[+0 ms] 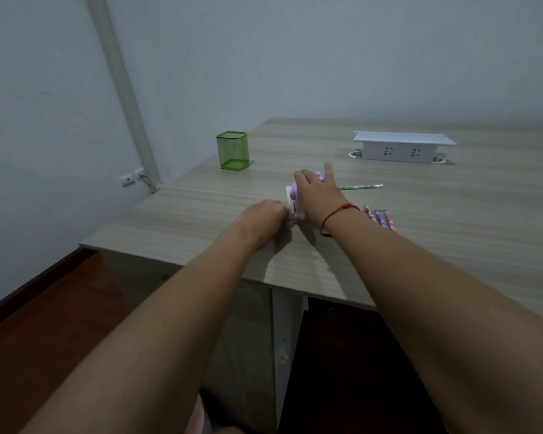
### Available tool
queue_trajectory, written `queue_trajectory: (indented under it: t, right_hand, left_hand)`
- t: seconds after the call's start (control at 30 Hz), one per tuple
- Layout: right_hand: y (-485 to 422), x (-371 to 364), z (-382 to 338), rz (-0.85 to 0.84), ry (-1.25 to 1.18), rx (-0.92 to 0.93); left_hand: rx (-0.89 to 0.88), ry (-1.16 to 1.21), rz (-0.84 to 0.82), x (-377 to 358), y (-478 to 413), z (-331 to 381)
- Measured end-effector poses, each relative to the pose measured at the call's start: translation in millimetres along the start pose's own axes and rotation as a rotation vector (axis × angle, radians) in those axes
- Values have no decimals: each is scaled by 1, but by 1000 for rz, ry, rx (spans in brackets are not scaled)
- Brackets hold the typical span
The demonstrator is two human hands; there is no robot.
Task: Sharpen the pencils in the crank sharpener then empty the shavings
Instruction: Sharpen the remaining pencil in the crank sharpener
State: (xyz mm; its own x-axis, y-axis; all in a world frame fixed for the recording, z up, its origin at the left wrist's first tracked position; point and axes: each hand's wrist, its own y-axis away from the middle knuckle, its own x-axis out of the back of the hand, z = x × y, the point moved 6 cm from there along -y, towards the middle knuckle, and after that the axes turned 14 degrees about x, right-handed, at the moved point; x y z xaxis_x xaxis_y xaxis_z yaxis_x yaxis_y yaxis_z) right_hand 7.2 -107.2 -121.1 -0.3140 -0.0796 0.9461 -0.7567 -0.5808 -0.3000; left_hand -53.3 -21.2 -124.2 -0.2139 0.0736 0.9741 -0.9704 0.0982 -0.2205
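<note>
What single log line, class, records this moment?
right hand holds sharpener | left hand grips its near end | green pencil juts from behind right hand | spare pencils on desk

bare left forearm (176, 308), bare right forearm (420, 277), thin red string bracelet (348, 207) round the right wrist, bit of pink fabric (198, 415) low down

We saw a pale wood-grain desk (452, 220) set against a grey-blue wall (295, 57). Near its far left corner a green mesh cup (232, 151) stood upright. Farther right sat a white socket box (402, 149) with a round cable hole (355, 154) at each end. Its lid was raised and two outlets faced us. A white pipe (119, 83) ran down the wall, with a wall outlet (129, 180) just beside its foot, above a reddish-brown floor (60, 308).
</note>
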Motion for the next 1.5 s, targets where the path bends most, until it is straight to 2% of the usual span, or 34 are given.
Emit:
queue_trajectory:
  t: [0.1, 0.27, 0.53, 0.73, 0.97, 1.23, 1.5]
  right_hand:
    - [-2, -3, 3, -3, -7, 49]
    - [7, 5, 3, 11, -42, 68]
    - [23, 22, 1, 2, -7, 19]
    - [23, 25, -3, -14, 18, 15]
    - [13, 24, -4, -8, -14, -101]
    - [10, 19, -4, -26, -25, -134]
    - [11, 22, -3, -5, -37, -96]
  left_hand:
    - [27, 34, -24, -3, -11, -3]
    - [-26, -139, -40, -2, -39, -9]
    - [-248, -402, 89, 13, -79, -8]
    - [-241, -251, 171, 32, -83, -16]
    - [-256, -77, 317, 61, -45, -5]
    - [-177, -1, 243, 29, -11, -8]
    - [-82, -36, 62, -9, -19, -8]
